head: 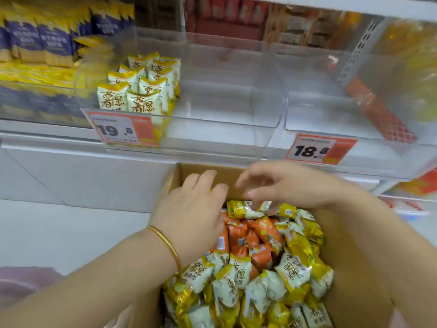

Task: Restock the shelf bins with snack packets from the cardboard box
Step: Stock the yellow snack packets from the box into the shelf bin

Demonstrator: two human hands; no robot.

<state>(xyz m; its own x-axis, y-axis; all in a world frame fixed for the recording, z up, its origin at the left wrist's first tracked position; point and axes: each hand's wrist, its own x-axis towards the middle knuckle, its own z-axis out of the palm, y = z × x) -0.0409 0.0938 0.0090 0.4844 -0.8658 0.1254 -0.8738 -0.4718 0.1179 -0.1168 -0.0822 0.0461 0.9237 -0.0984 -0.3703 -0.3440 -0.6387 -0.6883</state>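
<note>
**A:** Reaching into an open cardboard box (354, 280), we have both hands at its far end, just below the shelf. What are the hands doing?

**B:** Our right hand (290, 185) is spread and relaxed, with its fingertips on a yellow packet (238, 209) and nothing gripped. Our left hand (194, 209), which wears a gold bangle (165, 242), curls downward beside it. We cannot tell whether it holds anything.

**A:** Why is the box there?

**B:** We judge it is kept right under the bins so that each lift is short. The snack packets (248, 280) lie loose in a heap, yellow-and-white ones around a patch of orange packets (260, 235).

**A:** And the shelf?

**B:** The clear plastic bin (212, 114) above holds a few matching packets (139, 93), stood upright in its left corner so that they face outward. The rest of it looks bare. Its price tag (123, 130) reads 19.8. The neighbouring bin (331, 102) is tagged 18.8 (319, 149).

**A:** And the room?

**B:** We see white shop shelving (82, 174). Blue-and-yellow packs (35, 39) are stacked to the left, and blurred goods sit on the shelf behind.
</note>
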